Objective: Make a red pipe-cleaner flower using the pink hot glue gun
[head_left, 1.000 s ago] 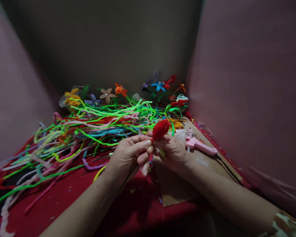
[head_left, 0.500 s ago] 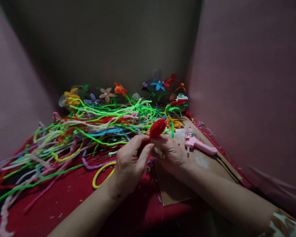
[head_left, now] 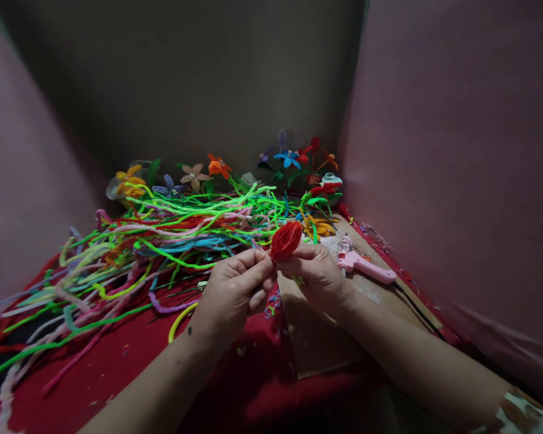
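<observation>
Between my hands a red pipe-cleaner petal (head_left: 286, 239) points upward, its looped strands showing. My left hand (head_left: 238, 282) pinches its narrow lower end between thumb and fingers. From the other side my right hand (head_left: 315, 272) grips the base of the same petal with thumb and forefinger. Both hands hover over the near edge of a brown cardboard sheet (head_left: 317, 343). Something pale yellow-green is partly hidden beneath the right fingers; I cannot make out what it is.
A heap of coloured pipe cleaners (head_left: 194, 223) spreads across the red cloth (head_left: 131, 374). A pink glue gun (head_left: 366, 265) with a black cord lies on the cardboard. Pipe-cleaner flowers (head_left: 289, 158) stand along the back wall. A yellow ring (head_left: 177, 323) lies beside my left wrist.
The red petal has turned slightly and shows more of its strands. My left hand has shifted a little left and its grip has moved to the petal's lower end.
</observation>
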### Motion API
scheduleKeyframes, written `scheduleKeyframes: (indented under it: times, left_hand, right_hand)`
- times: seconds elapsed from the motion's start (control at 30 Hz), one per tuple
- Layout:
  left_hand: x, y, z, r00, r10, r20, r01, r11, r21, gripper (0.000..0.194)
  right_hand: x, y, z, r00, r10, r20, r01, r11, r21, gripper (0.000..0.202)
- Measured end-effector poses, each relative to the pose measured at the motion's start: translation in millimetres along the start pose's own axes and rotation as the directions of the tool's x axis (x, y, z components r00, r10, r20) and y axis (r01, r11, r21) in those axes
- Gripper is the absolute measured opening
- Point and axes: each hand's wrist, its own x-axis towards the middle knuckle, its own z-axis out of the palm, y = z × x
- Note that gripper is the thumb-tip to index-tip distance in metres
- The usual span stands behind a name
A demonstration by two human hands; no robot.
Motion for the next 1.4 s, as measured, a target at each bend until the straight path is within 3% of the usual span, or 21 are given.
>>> scheduleKeyframes:
  times: [0.2, 0.3, 0.37, 0.43, 0.5, 0.57, 0.63, 0.7, 0.73, 0.8, 0.93, 1.03, 1.13, 1.27, 1.4]
  left_hand:
    - [9, -3, -11.5, 0.949, -0.151, 0.278, 0.196, 0.971, -0.14, 0.02]
    - [12, -4, -14.4, 0.932, -0.182, 0.314, 0.231, 0.965, -0.126, 0.022]
    - [12, -4, -13.2, 0.947, -0.171, 0.271, 0.187, 0.982, -0.034, 0.027]
    - [10, -6, -9.5, 0.985, -0.072, 0.156, 0.048, 0.987, 0.152, 0.028]
    - [7, -9, -4.9, 0.992, 0.121, 0.035, -0.125, 0.916, 0.381, 0.023]
    - [4, -13, -1.7, 0.945, 0.326, -0.01, -0.259, 0.769, 0.584, 0.019]
    - [3, -16, -0.9, 0.874, 0.486, 0.025, -0.353, 0.597, 0.721, 0.016]
    - [3, -17, -2.1, 0.819, 0.569, 0.078, -0.405, 0.476, 0.781, 0.012]
    - [3, -17, -2.8, 0.811, 0.579, 0.084, -0.411, 0.462, 0.786, 0.011]
    - [3, -14, -3.5, 0.841, 0.538, 0.047, -0.378, 0.524, 0.764, 0.014]
    - [4, -8, -0.9, 0.94, 0.336, -0.066, -0.23, 0.762, 0.605, 0.019]
    - [4, -5, 1.9, 0.966, 0.24, -0.097, -0.168, 0.867, 0.47, 0.019]
    - [5, -4, 2.9, 0.983, 0.147, -0.11, -0.102, 0.937, 0.334, 0.024]
    - [6, -1, -0.6, 0.999, 0.019, -0.04, -0.013, 0.99, 0.141, 0.024]
    - [4, 4, -5.4, 0.995, 0.0, 0.099, 0.01, 0.995, -0.103, 0.022]
  right_hand:
    - [1, -3, -1, 0.972, 0.18, 0.154, -0.206, 0.963, 0.173, 0.015]
    - [2, -1, -1, 0.97, 0.206, 0.132, -0.229, 0.952, 0.204, 0.02]
    - [3, 0, 0, 0.972, 0.222, 0.077, -0.234, 0.943, 0.237, 0.026]
    - [5, 1, 2, 0.971, 0.239, 0.032, -0.238, 0.933, 0.269, 0.025]
    - [6, 2, 5, 0.97, 0.243, -0.004, -0.231, 0.928, 0.292, 0.018]
    - [6, 2, 9, 0.97, 0.239, -0.04, -0.215, 0.923, 0.319, 0.015]
    - [6, 1, 11, 0.969, 0.236, -0.077, -0.198, 0.92, 0.339, 0.015]
    - [6, 0, 13, 0.969, 0.228, -0.098, -0.183, 0.925, 0.334, 0.015]
    - [6, 0, 13, 0.969, 0.225, -0.101, -0.182, 0.929, 0.321, 0.015]
    - [5, -2, 13, 0.971, 0.217, -0.097, -0.181, 0.941, 0.287, 0.013]
    - [4, -6, 9, 0.985, 0.165, -0.038, -0.155, 0.968, 0.197, 0.013]
    - [3, -6, 6, 0.996, 0.081, 0.041, -0.085, 0.991, 0.1, 0.023]
    - [4, -4, 2, 0.998, 0.035, 0.046, -0.037, 0.998, 0.043, 0.024]
    - [10, -3, -6, 0.995, 0.098, 0.026, -0.099, 0.994, 0.047, 0.013]
    - [14, -3, -12, 0.98, 0.2, -0.016, -0.196, 0.97, 0.145, 0.01]
